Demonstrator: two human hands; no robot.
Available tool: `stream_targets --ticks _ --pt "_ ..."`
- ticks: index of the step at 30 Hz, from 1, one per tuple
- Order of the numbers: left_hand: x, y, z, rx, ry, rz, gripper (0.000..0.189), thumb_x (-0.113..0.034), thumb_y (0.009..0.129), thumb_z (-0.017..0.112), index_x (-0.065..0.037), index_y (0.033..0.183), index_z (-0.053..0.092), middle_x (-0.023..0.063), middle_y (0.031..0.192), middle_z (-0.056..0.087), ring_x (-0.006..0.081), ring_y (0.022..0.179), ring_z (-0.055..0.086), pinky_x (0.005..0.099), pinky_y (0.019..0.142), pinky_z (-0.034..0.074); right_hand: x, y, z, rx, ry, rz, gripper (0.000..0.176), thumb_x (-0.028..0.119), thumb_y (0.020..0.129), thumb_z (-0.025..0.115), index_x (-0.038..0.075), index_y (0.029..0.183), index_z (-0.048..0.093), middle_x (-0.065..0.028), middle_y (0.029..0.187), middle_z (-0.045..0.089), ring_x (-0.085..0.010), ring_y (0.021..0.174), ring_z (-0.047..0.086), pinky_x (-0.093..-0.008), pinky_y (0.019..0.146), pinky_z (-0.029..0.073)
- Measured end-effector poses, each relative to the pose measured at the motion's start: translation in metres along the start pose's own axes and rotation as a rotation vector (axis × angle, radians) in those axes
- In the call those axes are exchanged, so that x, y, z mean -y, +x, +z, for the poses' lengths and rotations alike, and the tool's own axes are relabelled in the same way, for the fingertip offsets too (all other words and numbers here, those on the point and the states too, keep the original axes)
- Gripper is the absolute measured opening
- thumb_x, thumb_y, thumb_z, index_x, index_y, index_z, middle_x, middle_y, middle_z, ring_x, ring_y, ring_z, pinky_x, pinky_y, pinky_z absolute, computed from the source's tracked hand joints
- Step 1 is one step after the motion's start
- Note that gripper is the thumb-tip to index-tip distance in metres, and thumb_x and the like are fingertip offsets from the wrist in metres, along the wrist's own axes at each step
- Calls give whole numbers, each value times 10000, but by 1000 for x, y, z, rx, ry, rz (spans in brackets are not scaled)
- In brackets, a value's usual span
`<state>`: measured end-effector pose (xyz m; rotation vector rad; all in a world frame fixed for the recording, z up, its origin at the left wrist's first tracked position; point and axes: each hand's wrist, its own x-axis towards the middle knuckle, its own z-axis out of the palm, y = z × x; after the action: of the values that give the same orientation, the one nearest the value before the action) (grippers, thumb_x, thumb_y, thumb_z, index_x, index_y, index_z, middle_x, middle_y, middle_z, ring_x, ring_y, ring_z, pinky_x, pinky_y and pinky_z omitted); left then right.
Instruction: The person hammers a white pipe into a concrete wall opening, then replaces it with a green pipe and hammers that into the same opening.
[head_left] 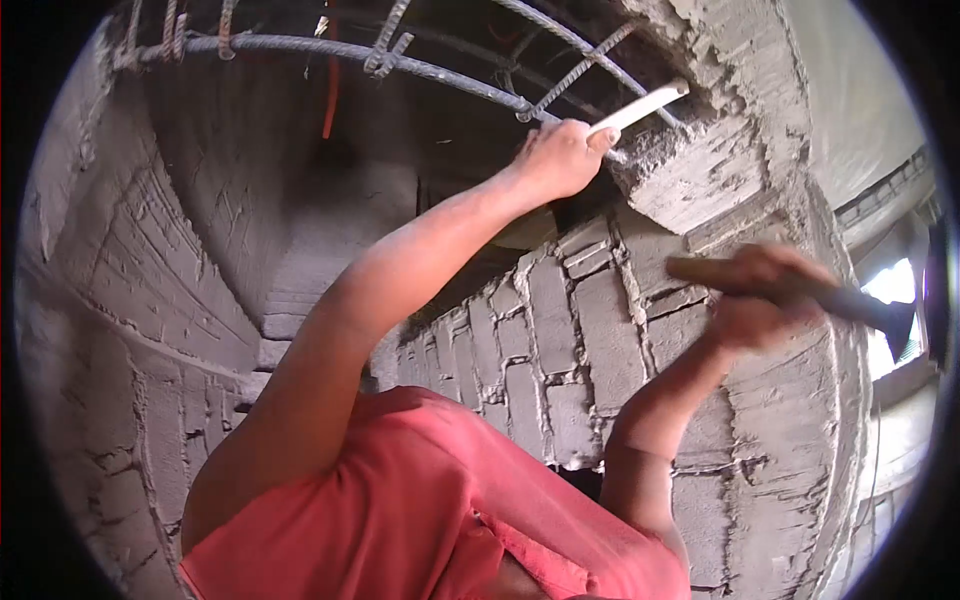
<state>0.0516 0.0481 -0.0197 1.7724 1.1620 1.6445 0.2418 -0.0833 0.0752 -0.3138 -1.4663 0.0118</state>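
Note:
My left hand (565, 158) reaches up, its fingers closed around a pale, straight bar (645, 110) whose far end overlaps the rough concrete edge. Just under this hand is the broken end of a concrete beam (700, 175), and a steel reinforcing bar (450, 76) runs up to it. Lower on the right, my right hand (768, 300) grips a hammer (850, 303), slightly smeared by motion. The wooden handle's end points left, and the dark head is at the right, apart from the concrete.
A brick wall (600, 330) with rough mortar joints stands close on the right. Plastered walls (170, 250) rise at the left. More steel rods (580, 72) cross overhead, and a thin red strip (332, 95) hangs among them. A bright opening (890, 290) lies at far right.

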Motion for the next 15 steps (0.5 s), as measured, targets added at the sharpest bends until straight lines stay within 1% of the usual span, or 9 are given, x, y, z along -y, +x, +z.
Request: stream_targets --ticks 1,2,4,6,7,8,9,10,15 --pt "1 -1 2 29 29 -7 588 -513 995 444 23 882 657 295 808 631 489 873 622 533 742 490 24 22 -4 -21 -33 -232 775 803 871 404 46 866 568 -42 665 529 -186 537 525 -315 495 449" --pt "3 2 3 49 59 -3 594 -516 997 439 25 879 652 297 795 624 491 860 619 532 732 485 37 55 -46 364 185 -445 819 881 819 308 98 844 548 -12 716 532 -165 543 489 -291 503 428" --pt "3 5 1 71 69 -8 600 -521 999 431 26 875 645 299 796 615 497 852 613 536 718 476 77 53 -5 93 356 -673 820 923 773 286 137 800 519 9 723 520 -140 569 465 -313 518 403" --pt "-1 5 -4 76 125 -31 602 -522 1002 424 20 870 651 291 787 622 501 839 611 538 711 475 0 10 -52 1 375 -510 682 876 813 356 218 825 532 9 699 488 -152 624 449 -304 593 424" --pt "4 7 -2 50 126 32 609 -524 1002 422 23 871 657 295 776 622 505 832 614 537 713 479 -24 -20 -8 152 -9 -305 584 710 943 391 150 849 530 -16 797 521 -158 718 475 -302 654 433" --pt "0 6 -7 51 139 -5 602 -519 1001 424 19 888 669 298 788 633 502 848 624 541 728 485 -127 -78 -28 -58 -865 -361 548 551 1004 418 57 801 542 -60 760 575 -277 710 506 -411 703 431" --pt "-1 14 -11 31 186 16 598 -518 1001 424 16 900 672 301 808 639 499 865 628 545 739 486 -113 -60 -5 449 -632 206 433 406 1030 413 54 793 496 -58 781 538 -155 693 480 -283 627 418" --pt "3 12 -8 47 236 24 595 -518 1000 423 14 913 675 303 828 645 497 883 631 549 750 487 -113 -77 2 394 -602 414 437 380 1035 398 60 758 503 -40 643 501 -149 553 461 -283 520 397" --pt "-2 14 -14 75 289 4 569 -477 1016 418 25 919 668 297 831 647 495 824 627 550 725 478 -35 -55 -9 92 -130 258 502 490 1006 438 41 824 569 -81 595 523 -175 464 499 -298 433 395"
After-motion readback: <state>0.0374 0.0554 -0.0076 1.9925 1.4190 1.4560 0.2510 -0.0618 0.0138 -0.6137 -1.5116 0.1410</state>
